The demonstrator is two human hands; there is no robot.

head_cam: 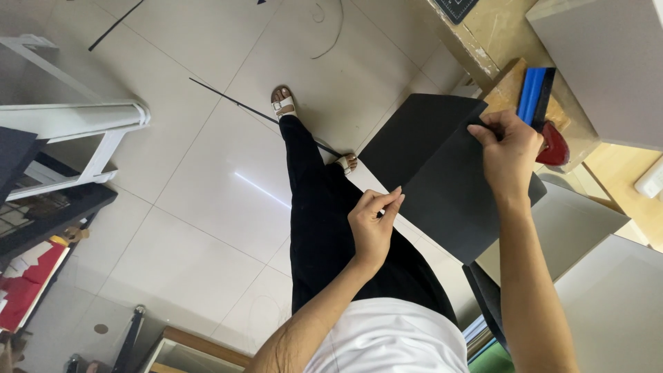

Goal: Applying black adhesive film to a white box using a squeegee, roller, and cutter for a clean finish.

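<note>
Black sheet [442,179] | pinched by both hands | blue squeegee [536,95] beside

So there's this big black sheet [442,179], matte and flat (looks stiff-ish), tilted up in the air over the tiled floor, pinched at its near edge and its top corner.

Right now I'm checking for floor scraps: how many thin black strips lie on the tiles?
2: a long strip by the sandalled feet, another strip top left. More may be hidden.
</note>
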